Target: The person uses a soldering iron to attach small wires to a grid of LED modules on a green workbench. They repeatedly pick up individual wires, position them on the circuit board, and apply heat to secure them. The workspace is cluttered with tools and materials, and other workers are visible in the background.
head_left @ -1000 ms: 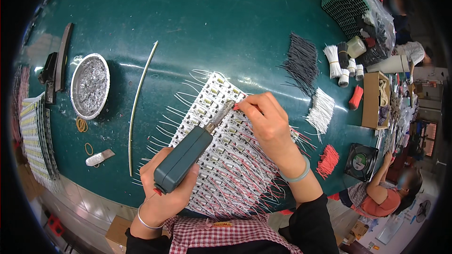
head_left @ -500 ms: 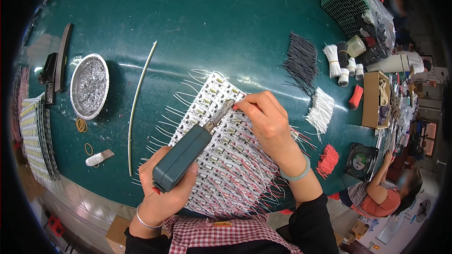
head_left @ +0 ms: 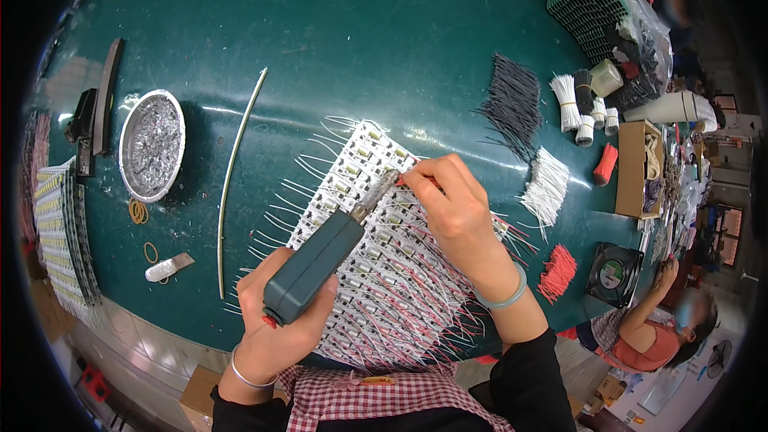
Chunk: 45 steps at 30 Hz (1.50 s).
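A: Left hand [head_left: 276,328] wrapped tight round the teal soldering iron [head_left: 314,266], thumb over the body, metal tip angled up and away toward the right hand's fingertips.

B: Right hand [head_left: 452,212]?

A: Pinched shut on a thin red wire [head_left: 433,186], thumb and forefinger closed right at the iron's tip. Wire end barely visible, mostly hidden under the fingers.

B: Under both hands?

A: Panel of small circuit boards [head_left: 376,256], white leads fanning out past the left hand, red leads trailing out below the right wrist. Tip and wire meeting on a board near the panel's far edge.

B: Step?

A: Looks like soldering one red lead onto a pad, joint in progress. Can't tell if solder is flowing, too small.

B: Next move calls for?

A: Probably holding the wire still while the joint sets, lifting the tip straight off, then picking a fresh lead. Red wire bundle [head_left: 558,272] lying beyond the right wrist, white bundle [head_left: 546,188] just past the right hand, black bundle [head_left: 512,104] farther out.

B: Anything on the left-hand side?

A: Foil tray [head_left: 152,144] well apart, long thin rod [head_left: 238,160] between tray and panel, rubber bands [head_left: 138,210] near the tray. Second person [head_left: 656,328] seated off past the right elbow, not involved.
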Tool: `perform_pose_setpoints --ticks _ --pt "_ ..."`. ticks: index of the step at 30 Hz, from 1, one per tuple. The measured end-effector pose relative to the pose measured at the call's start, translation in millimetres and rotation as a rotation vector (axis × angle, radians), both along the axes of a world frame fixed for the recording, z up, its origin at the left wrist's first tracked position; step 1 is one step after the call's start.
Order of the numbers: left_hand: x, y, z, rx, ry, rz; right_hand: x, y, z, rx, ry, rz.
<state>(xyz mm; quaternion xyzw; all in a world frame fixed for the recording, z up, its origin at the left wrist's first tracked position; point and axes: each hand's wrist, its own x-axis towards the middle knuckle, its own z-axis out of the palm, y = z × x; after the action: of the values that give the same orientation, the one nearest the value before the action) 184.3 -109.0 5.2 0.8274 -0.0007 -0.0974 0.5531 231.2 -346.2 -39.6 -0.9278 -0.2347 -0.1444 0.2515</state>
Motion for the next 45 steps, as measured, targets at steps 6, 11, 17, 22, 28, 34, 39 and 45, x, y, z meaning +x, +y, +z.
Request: perform_pose_setpoints --ticks 6,11,17,22,28,34,39,45 --pt "2.4 0.2 4.0 0.023 0.033 -0.018 -1.1 1.2 0.0 -0.015 0.001 -0.015" --pt "0.7 3.0 -0.4 -0.047 0.011 0.012 -1.2 1.4 0.6 -0.014 0.002 -0.018" --pt "2.7 1.7 3.8 -0.014 -0.065 0.007 -1.1 1.7 0.9 -0.01 0.003 -0.024" --pt "1.4 0.8 3.5 -0.038 -0.022 0.011 -1.5 1.8 0.7 -0.015 0.001 -0.03" --pt "-0.5 0.8 -4.3 -0.046 -0.002 0.016 -2.3 1.8 0.3 -0.023 0.006 -0.037" --pt "2.4 3.7 -1.7 -0.03 0.044 -0.005 -1.8 2.2 -0.1 -0.005 0.0 -0.037" --pt "0.5 5.1 0.9 -0.136 0.014 0.092 -2.0 2.7 -1.6 -0.001 0.0 -0.034" --pt "-4.3 18.0 7.5 -0.337 0.324 0.245 -3.0 2.2 -1.3 -0.017 -0.011 -0.045"
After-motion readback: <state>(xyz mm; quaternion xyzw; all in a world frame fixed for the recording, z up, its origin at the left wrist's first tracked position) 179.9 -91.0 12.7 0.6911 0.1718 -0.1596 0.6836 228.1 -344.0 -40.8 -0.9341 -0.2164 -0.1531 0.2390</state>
